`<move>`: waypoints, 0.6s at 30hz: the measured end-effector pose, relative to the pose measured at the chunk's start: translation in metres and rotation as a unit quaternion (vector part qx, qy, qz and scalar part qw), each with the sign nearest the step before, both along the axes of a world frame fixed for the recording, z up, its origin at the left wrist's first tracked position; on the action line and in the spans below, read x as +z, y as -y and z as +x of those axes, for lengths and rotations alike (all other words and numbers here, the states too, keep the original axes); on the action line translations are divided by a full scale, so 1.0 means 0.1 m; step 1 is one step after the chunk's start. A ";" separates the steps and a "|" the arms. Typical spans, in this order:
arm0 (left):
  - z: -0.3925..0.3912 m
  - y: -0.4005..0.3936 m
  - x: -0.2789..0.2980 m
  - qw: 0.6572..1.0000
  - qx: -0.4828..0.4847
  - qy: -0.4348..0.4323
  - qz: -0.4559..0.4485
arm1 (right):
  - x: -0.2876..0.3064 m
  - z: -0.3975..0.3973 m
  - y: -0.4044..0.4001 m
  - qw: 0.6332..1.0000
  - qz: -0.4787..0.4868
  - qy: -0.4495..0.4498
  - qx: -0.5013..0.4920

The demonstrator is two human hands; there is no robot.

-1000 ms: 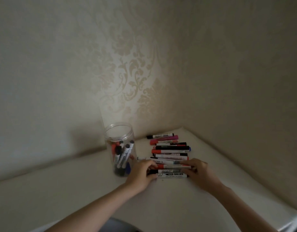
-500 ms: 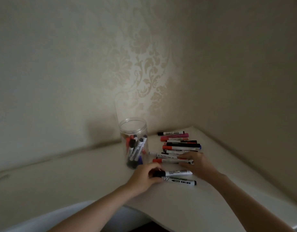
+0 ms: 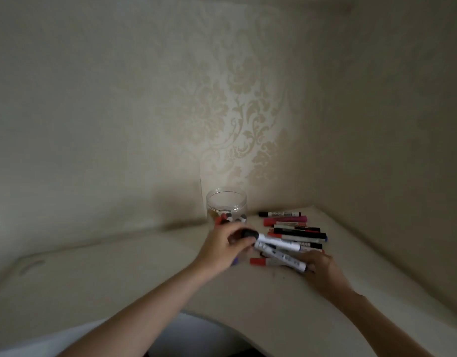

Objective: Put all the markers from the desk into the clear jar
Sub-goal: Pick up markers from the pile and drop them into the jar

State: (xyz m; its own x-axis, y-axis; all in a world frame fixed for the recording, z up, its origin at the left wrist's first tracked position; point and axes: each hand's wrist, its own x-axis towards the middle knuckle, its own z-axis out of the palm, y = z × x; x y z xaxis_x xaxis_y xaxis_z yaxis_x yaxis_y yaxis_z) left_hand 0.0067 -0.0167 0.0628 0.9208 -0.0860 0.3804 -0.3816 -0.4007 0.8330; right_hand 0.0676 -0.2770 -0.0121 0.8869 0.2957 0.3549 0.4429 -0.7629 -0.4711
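The clear jar (image 3: pixel 226 205) stands at the back of the desk with several markers in it; my left hand hides its lower part. My left hand (image 3: pixel 222 249) grips two white markers (image 3: pixel 280 245) by their black-capped ends, lifted just above the desk in front of the jar. My right hand (image 3: pixel 321 267) holds the far end of the lower one (image 3: pixel 289 261). A pile of markers (image 3: pixel 295 229) lies in rows to the right of the jar. A red-capped marker (image 3: pixel 258 261) lies on the desk under the lifted ones.
The cream desk (image 3: pixel 119 284) fits into a corner, with patterned walls close behind and on the right. Its front edge curves inward between my forearms.
My left hand has lifted two white markers off the desk toward the jar. My right hand has drawn back from the pile to the markers' far end. The view has shifted left.
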 end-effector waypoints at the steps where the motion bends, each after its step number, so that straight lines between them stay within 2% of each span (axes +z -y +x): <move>1: 0.01 -0.05 0.19 0.999 0.005 0.019 -0.026 | 0.00 -0.01 0.02 1.000 0.007 0.003 -0.006; 3: 0.04 -0.22 0.57 0.996 0.033 0.067 -0.054 | -0.01 -0.02 0.05 1.000 0.010 0.010 -0.003; 7: 0.07 -0.76 1.13 0.987 0.115 0.109 -0.030 | -0.03 -0.01 0.08 1.000 0.026 0.010 -0.011; 10: 0.06 -1.07 1.23 0.975 0.182 0.105 0.079 | 0.12 0.05 0.12 0.997 0.051 -0.044 -0.026; 12: 0.08 -1.12 1.25 0.967 0.184 0.077 0.159 | 0.34 0.10 0.15 0.996 0.063 -0.054 -0.039; 15: 0.17 -1.04 1.25 0.958 0.167 0.057 0.225 | 0.71 0.12 0.14 0.996 0.067 -0.014 -0.060; 18: 0.28 -0.91 1.30 0.934 0.171 0.088 0.301 | 1.05 0.05 0.12 0.995 0.071 0.032 -0.056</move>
State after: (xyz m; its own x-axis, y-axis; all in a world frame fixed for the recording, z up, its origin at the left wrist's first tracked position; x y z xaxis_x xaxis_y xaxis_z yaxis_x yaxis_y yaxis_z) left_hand 0.0346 0.0742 0.1929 0.8615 -0.0452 0.5057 -0.2555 -0.8993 0.3550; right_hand 0.0729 -0.2887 0.0924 0.8862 0.1387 0.4421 0.3907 -0.7367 -0.5520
